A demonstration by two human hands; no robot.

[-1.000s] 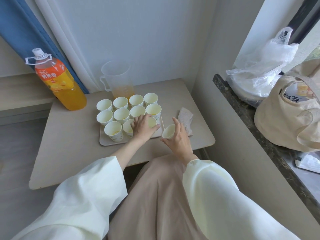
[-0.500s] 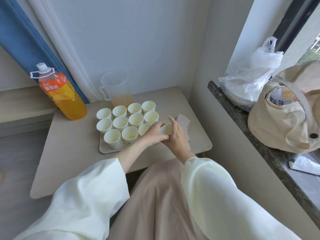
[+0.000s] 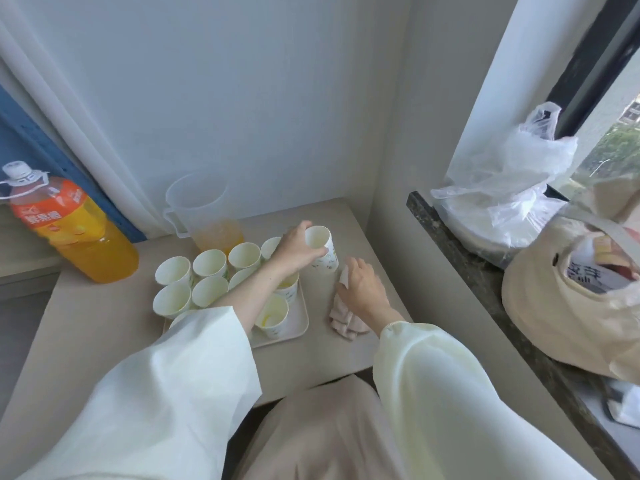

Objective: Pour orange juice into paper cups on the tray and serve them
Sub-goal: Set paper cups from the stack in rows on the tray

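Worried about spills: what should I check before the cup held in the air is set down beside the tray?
1. Left hand grips white paper cup: ok.
2. Cup near upright: ok.
3. Juice level inside it: cannot tell.
4. Bare beige table between pale rectangular tray and pink cloth: ok.
5. Right hand rests on that cloth, apart from the cup: ok.
6. Loose white left sleeve drapes over the tray's near cups: not ok.

Left hand (image 3: 297, 247) extended forward, fingers (image 3: 317, 253) wrapped round cup (image 3: 323, 263); right hand (image 3: 364, 289) palm-down, fingers curled on cloth (image 3: 346, 322)
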